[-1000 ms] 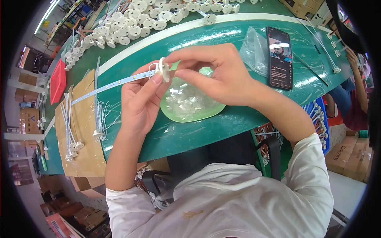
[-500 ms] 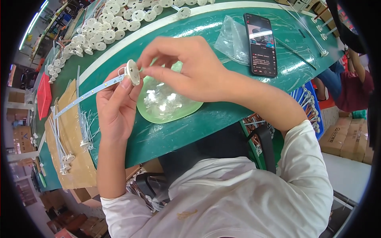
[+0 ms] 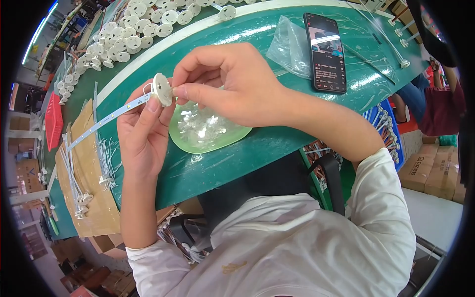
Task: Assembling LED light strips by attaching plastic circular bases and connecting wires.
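A round white disc cap (image 3: 162,90) with small holes sits at the end of a narrow LED strip (image 3: 110,119). My left hand (image 3: 141,136) grips the disc and the strip's end between thumb and fingers. A thin white wire loops beside the disc. My right hand (image 3: 237,86) is closed in a pinch, thumb and forefinger at the disc's face; whatever small thing they hold is hidden. Beneath my hands stands a light green bowl (image 3: 217,144) of small clear pieces.
Several white disc caps (image 3: 131,34) cover the far left of the green table (image 3: 277,136). A phone (image 3: 326,54) lies beside a clear plastic bag (image 3: 291,47). Strips and wires rest on cardboard (image 3: 96,203) at left, near a red basket (image 3: 53,119). Another person (image 3: 443,109) is at right.
My right thumb and forefinger have come up against the face of the disc. My left hand still holds the disc and strip, shifted slightly left.
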A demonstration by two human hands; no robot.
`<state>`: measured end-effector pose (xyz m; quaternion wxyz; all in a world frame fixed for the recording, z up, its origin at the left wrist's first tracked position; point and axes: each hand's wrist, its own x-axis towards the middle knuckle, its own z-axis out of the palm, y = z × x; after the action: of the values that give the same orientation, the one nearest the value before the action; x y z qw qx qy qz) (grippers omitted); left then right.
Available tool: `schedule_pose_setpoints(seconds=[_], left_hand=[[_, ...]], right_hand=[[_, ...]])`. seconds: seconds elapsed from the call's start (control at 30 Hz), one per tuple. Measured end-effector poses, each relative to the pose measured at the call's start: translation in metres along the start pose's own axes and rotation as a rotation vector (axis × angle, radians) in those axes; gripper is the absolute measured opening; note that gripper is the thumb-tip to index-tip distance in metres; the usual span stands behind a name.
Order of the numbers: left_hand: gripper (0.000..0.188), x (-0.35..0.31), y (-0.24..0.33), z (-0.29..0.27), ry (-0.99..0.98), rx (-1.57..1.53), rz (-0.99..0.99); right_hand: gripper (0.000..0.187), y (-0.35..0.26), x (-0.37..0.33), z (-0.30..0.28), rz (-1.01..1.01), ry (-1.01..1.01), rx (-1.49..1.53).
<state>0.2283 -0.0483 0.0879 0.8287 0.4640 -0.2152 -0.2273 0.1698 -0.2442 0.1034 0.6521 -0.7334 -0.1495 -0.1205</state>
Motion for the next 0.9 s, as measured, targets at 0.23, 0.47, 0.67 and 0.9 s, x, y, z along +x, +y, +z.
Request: schedule_pose_setpoints(seconds=[0.23, 0.47, 0.67, 0.9], left_hand=[[0.035, -0.004, 0.0, 0.0, 0.014, -0.017, 0.054], [0.036, -0.002, -0.004, 0.004, -0.028, -0.071, 0.042], [0.039, -0.002, -0.005, 0.006, 0.028, -0.008, 0.049], [0.043, -0.004, -0.006, 0.008, 0.085, 0.417, 0.234]], right_hand=[[0.011, 0.001, 0.0, 0.004, -0.084, 0.025, -0.097], [0.01, 0.004, -0.003, 0.006, -0.149, 0.044, -0.129], [0.012, 0.008, -0.003, 0.006, -0.385, 0.105, -0.42], [0.016, 0.02, -0.001, 0.013, -0.701, 0.232, -0.55]])
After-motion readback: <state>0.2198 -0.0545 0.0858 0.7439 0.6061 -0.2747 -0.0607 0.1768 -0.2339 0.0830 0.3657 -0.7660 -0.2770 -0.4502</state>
